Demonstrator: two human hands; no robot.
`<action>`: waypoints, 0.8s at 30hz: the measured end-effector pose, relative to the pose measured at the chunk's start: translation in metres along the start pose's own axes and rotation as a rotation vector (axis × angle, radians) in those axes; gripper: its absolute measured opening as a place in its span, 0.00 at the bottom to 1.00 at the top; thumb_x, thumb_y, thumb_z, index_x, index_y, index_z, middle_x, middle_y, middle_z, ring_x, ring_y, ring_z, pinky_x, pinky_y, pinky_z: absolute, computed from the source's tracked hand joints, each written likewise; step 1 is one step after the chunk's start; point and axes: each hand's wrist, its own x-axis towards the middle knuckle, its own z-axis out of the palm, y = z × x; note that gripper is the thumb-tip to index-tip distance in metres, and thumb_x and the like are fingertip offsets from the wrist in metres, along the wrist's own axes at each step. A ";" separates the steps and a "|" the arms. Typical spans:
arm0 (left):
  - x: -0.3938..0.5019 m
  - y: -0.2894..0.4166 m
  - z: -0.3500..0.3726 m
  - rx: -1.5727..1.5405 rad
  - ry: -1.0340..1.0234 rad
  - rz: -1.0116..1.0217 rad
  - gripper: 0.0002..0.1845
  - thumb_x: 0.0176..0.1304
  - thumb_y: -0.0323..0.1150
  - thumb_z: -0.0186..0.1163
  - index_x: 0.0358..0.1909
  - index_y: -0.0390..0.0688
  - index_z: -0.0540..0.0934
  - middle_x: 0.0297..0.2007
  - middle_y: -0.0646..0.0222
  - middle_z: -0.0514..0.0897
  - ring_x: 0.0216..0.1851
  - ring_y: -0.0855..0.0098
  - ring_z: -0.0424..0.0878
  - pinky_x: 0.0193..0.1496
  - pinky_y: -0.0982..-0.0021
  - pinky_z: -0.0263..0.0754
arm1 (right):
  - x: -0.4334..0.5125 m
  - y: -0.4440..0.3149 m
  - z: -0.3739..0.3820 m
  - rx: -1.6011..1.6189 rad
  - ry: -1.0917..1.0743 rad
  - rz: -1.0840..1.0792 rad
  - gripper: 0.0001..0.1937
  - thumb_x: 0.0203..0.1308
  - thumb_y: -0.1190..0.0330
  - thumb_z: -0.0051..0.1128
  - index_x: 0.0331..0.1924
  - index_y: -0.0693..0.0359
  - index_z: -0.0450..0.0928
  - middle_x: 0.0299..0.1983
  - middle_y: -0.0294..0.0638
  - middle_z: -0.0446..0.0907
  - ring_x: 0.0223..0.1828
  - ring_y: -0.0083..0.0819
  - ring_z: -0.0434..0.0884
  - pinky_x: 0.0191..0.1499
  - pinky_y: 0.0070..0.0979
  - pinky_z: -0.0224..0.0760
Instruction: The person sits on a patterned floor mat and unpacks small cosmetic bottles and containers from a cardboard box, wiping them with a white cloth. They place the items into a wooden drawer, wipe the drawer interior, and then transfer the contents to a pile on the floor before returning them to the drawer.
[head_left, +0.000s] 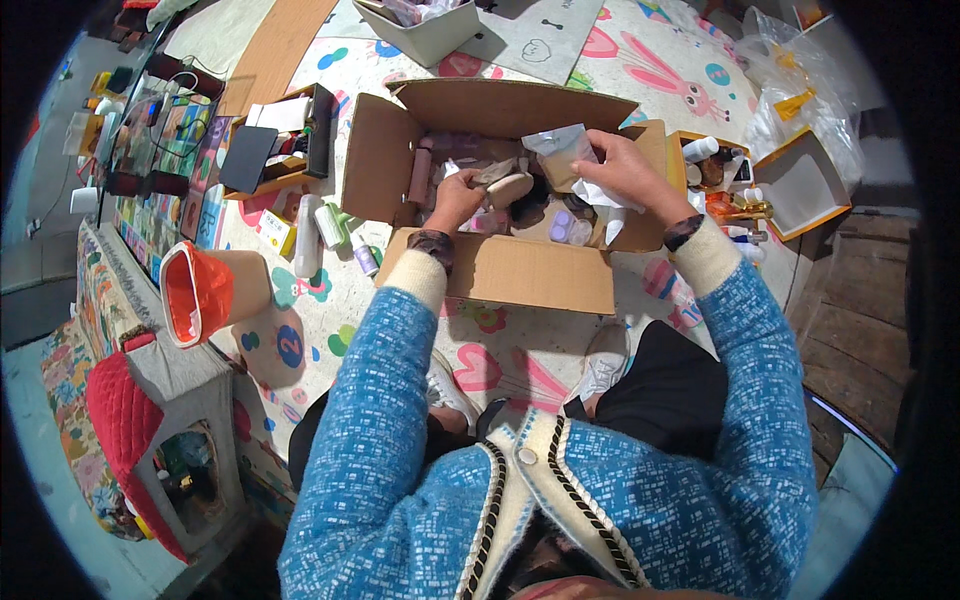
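An opened cardboard box (517, 270) lies on the floor mat in front of me, its flaps spread, with small toiletry-like items inside. My right hand (619, 169) grips a small clear plastic packet (561, 159) with a beige content, above the box's right part; white tissue or film (606, 201) hangs below that hand. My left hand (456, 199) reaches into the box, fingers at a crumpled wrapper (496, 171) beside a round beige pad (510, 190); its grip is partly hidden. A lilac contact lens case (561, 226) and a pink bottle (421, 174) also lie inside.
Left of the box lie a clear bottle (307, 236), a green-and-white bottle (331, 226) and a small white bottle (364, 255). Farther left stand an orange-lined bin (247, 285) and a filled box (321, 135). Bottles fill another box (681, 150) at right. A white bin (442, 39) stands behind.
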 end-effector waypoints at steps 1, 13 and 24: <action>0.000 0.000 0.002 0.059 0.017 -0.032 0.23 0.57 0.34 0.69 0.55 0.37 0.84 0.37 0.61 0.90 0.38 0.69 0.86 0.45 0.68 0.79 | 0.000 0.001 -0.001 0.002 -0.004 0.000 0.18 0.59 0.66 0.66 0.49 0.67 0.81 0.38 0.42 0.85 0.39 0.26 0.82 0.47 0.28 0.76; -0.003 0.072 -0.046 -0.970 -0.133 -0.069 0.14 0.73 0.35 0.56 0.55 0.41 0.75 0.41 0.72 0.81 0.36 0.79 0.79 0.39 0.73 0.78 | 0.001 -0.041 -0.025 0.113 -0.152 0.006 0.18 0.66 0.64 0.64 0.54 0.67 0.80 0.46 0.35 0.84 0.46 0.20 0.80 0.52 0.24 0.74; -0.038 0.157 -0.034 -1.226 -0.470 -0.106 0.29 0.78 0.59 0.46 0.63 0.46 0.75 0.49 0.71 0.82 0.55 0.69 0.79 0.60 0.59 0.73 | -0.002 -0.038 -0.022 0.216 -0.030 0.045 0.20 0.61 0.57 0.71 0.43 0.68 0.83 0.36 0.39 0.86 0.37 0.21 0.81 0.41 0.24 0.75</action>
